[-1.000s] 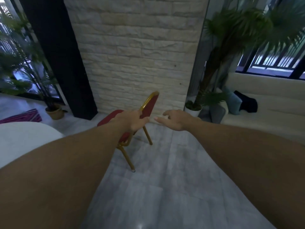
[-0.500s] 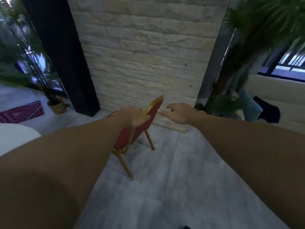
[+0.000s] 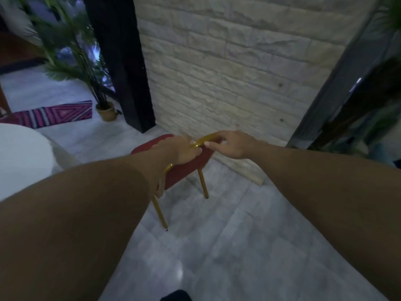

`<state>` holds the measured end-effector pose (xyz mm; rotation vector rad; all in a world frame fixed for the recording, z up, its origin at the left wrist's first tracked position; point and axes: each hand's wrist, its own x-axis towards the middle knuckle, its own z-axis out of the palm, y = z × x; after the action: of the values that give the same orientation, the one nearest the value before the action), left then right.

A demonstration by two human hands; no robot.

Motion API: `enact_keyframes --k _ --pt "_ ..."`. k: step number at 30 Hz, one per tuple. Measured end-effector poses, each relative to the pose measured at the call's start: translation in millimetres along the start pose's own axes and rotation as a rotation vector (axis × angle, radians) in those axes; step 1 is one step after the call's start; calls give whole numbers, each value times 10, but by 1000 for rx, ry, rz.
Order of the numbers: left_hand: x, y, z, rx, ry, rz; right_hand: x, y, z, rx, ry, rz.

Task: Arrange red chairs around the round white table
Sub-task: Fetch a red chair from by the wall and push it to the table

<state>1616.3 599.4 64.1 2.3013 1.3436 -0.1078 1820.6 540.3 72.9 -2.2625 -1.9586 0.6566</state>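
- Red chair [image 3: 186, 173], gilt-framed, stands on the floor [image 3: 217, 246] just beside the stone wall [image 3: 238, 83], apart from the round white surface [image 3: 21, 153] at left.
- Left hand [image 3: 180, 149] grips the back's top rail; right hand [image 3: 235, 144] curls its fingers [image 3: 219, 135] over it too.
- Swung round carelessly, a leg could strike the wall, scrape the floor, or bump the surface's edge.

Head camera looks forward and down, close above the outstretched arms.

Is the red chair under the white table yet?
No, the chair stands by the brick wall, apart from the table.
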Motion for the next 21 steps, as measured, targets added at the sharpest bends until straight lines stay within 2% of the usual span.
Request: enact_keyframes --k 5,9,14,21 --pt "418 -78 127 18 -32 -185 594 283 -86 -73 -57 -74" --pt "801 -185 234 -36 -9 -268 1089 413 -85 -39 -104 -91" --pt "1205 -349 454 -92 -59 -373 1663 542 -10 -80 -216 -175" --pt "1481 -526 697 -86 -149 -403 2345 636 133 -144 -327 -288"
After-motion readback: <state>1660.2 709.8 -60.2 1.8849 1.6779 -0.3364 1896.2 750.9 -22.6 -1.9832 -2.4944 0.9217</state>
